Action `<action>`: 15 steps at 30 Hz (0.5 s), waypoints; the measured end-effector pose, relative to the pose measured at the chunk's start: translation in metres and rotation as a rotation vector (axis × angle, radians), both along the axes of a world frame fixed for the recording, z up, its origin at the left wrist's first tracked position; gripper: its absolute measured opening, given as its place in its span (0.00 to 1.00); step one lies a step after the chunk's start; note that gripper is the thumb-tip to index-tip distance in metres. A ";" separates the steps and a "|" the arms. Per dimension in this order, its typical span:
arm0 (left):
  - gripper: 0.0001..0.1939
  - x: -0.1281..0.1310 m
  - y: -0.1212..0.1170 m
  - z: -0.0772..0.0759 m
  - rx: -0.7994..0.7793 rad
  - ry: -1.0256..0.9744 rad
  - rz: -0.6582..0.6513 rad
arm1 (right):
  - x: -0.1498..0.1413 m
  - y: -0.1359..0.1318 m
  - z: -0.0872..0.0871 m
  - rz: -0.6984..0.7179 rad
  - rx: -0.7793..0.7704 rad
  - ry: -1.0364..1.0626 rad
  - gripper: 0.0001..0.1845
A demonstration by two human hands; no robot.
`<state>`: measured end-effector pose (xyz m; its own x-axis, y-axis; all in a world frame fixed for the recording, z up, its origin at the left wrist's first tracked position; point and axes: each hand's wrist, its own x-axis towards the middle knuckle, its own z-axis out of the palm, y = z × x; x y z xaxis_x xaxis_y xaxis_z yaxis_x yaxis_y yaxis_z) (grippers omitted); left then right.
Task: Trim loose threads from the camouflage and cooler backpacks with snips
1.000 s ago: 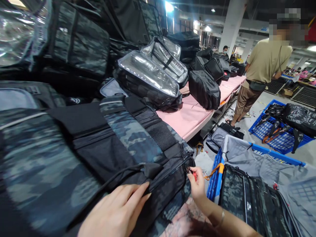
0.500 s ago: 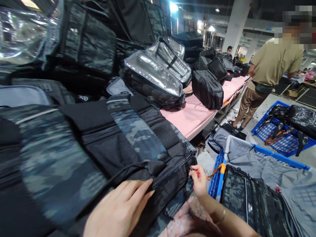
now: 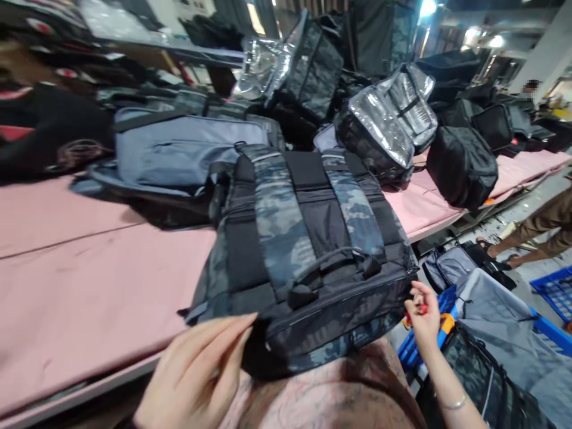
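A dark camouflage backpack (image 3: 308, 238) lies on its front at the near edge of the pink table (image 3: 89, 280), straps and top handle facing up. My left hand (image 3: 201, 375) rests open, its fingertips touching the backpack's near left corner. At the bag's right corner my right hand (image 3: 422, 313) is closed in a pinch around a small red tool, right beside the zipper edge.
A grey-blue bag (image 3: 179, 152) lies behind the backpack, with silver-lined bags (image 3: 388, 122) and black bags (image 3: 462, 164) piled further back. Blue crates (image 3: 554, 286) with more bags stand on the floor to the right. Another person's legs (image 3: 531, 229) show at the right edge.
The view has swung left, bringing the bare pink table into sight. My left hand has slid from the backpack's top to its left corner. My right hand stays at the right corner.
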<state>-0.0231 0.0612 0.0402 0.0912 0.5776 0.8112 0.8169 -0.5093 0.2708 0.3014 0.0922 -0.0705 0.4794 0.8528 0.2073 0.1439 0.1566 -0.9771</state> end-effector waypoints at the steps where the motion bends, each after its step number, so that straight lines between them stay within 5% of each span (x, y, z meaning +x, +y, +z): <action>1: 0.08 -0.003 -0.015 -0.012 -0.005 -0.079 0.075 | 0.006 0.005 0.003 -0.043 -0.009 -0.056 0.20; 3: 0.05 -0.006 -0.044 -0.041 -0.114 -0.275 0.168 | 0.018 0.017 0.009 -0.066 -0.016 -0.142 0.20; 5: 0.09 -0.002 -0.063 -0.072 -0.472 -0.372 0.172 | 0.024 0.029 0.017 0.000 -0.025 -0.189 0.17; 9: 0.12 0.023 -0.061 -0.123 -0.992 -0.540 0.012 | 0.017 0.034 0.030 0.063 -0.014 -0.242 0.12; 15: 0.12 0.071 -0.026 -0.141 -1.093 -0.830 0.005 | -0.013 -0.005 0.025 0.160 0.031 -0.257 0.11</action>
